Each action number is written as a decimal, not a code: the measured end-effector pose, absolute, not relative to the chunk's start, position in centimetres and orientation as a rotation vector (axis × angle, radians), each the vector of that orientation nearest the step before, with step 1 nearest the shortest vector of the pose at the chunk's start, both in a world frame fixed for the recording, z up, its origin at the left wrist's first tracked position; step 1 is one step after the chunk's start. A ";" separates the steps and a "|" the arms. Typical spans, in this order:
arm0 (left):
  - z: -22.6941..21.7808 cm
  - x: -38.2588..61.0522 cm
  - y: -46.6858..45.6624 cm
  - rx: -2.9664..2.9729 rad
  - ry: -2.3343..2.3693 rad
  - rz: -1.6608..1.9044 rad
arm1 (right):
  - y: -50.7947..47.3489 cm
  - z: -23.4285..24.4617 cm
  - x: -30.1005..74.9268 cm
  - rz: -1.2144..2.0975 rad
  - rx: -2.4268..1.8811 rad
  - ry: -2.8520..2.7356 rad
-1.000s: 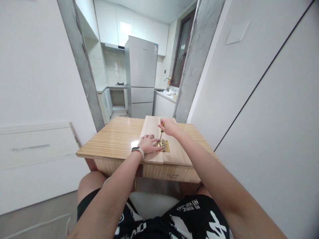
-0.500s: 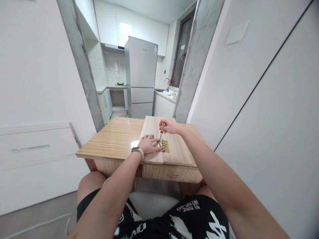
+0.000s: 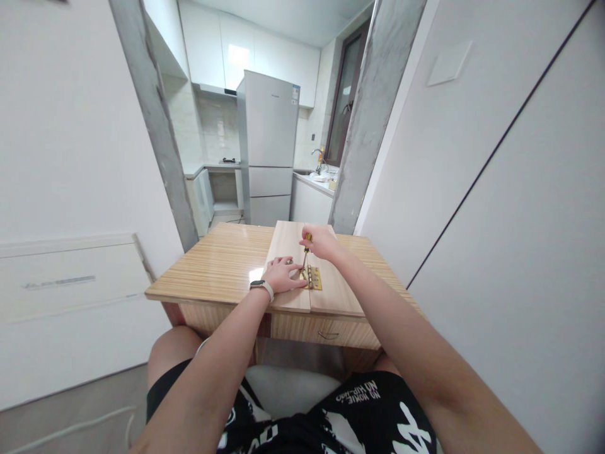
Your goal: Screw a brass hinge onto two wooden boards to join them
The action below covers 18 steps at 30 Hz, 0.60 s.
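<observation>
- Hinge, brass-coloured, lies flat across the seam between the left board and the right board, toward their near ends and not far in from the near edge of the table; a drawer sits below that edge.
- Progress, as I judge it: the hinge is laid over the seam and its left leaf is being worked on. Dark spots on the right leaf are too small to tell as holes or screw heads, so the fixings left cannot be counted.
- Left hand rests palm down on the left board, fingers spread, thumb at the left leaf; it seems to press rather than grip. Whether it steadies a screw, I cannot tell.
- Right hand, a little farther off, is curled tightly around the handle of the screwdriver, whose shaft slants down to the left leaf.
- Both boards run back to about the table's far edge. Tabletop stretches wide to the left; to the right, a white wall stands close, so the right elbow likely has less room.
- Beyond, the fridge is well apart.
</observation>
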State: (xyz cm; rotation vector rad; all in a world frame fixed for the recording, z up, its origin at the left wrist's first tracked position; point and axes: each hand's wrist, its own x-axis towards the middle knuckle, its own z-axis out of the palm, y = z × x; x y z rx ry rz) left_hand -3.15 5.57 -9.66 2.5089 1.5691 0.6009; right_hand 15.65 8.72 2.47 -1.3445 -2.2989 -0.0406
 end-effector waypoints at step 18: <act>-9.5 -3.2 5.4 2.492 1.571 0.600 | 8.1 4.3 15.7 -0.031 -1.278 -2.368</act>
